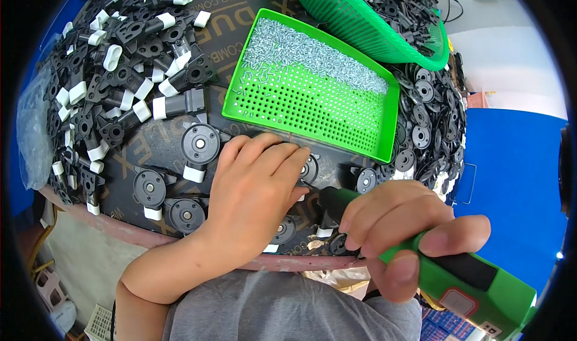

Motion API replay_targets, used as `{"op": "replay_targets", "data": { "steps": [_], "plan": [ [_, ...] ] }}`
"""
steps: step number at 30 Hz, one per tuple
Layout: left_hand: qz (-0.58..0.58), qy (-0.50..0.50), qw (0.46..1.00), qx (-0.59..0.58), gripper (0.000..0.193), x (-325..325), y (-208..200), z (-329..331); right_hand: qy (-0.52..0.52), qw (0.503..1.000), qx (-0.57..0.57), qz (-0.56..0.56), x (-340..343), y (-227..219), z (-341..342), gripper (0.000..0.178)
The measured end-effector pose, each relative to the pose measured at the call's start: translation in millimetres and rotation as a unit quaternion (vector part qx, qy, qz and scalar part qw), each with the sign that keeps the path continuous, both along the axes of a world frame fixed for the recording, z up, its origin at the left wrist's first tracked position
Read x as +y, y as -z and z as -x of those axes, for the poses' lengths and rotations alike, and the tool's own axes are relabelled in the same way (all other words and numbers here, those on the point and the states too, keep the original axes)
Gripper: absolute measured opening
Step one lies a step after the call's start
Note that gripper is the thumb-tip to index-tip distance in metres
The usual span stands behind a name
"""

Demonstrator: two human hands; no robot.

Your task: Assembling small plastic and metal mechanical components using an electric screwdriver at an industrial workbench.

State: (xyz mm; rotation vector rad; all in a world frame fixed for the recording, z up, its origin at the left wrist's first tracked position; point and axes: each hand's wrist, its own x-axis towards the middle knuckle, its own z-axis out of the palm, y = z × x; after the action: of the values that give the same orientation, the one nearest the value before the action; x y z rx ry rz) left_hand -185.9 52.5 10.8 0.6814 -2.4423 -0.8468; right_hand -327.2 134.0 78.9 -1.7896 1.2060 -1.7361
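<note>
In my right hand [415,233] is a green and black electric screwdriver [469,275], my fingers wrapped round its body. Its black nose points left, and the thin bit ends close to my left thumb. My left hand [258,185] is closed over a black plastic part with a round disc [310,168], whose disc edge shows past my fingertips. The rest of that part is hidden under the hand. Just left of my hand lies a similar black disc part [201,144] with a white end piece [193,173]. Other disc parts [149,188] lie along the near edge.
A bright green perforated tray [312,127] holds many small silver screws [300,49]. Black parts with white ends [126,76] are heaped at left. A green basket [354,25] of black pieces stands at the back right, beside loose black discs [422,109].
</note>
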Motion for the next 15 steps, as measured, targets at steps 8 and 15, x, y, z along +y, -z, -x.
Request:
{"op": "replay_targets", "data": {
  "steps": [8,15],
  "plan": [
    [0.022,-0.001,1.000,-0.021,0.049,2.2,-5.4,1.9,-0.048,0.992,-0.093,-0.077,1.0,-4.9,1.8,0.033],
    [0.051,-0.004,0.999,-0.016,0.050,7.9,3.6,2.0,0.036,0.994,-0.075,-0.066,5.0,-13.7,3.0,0.027]
  ]
}}
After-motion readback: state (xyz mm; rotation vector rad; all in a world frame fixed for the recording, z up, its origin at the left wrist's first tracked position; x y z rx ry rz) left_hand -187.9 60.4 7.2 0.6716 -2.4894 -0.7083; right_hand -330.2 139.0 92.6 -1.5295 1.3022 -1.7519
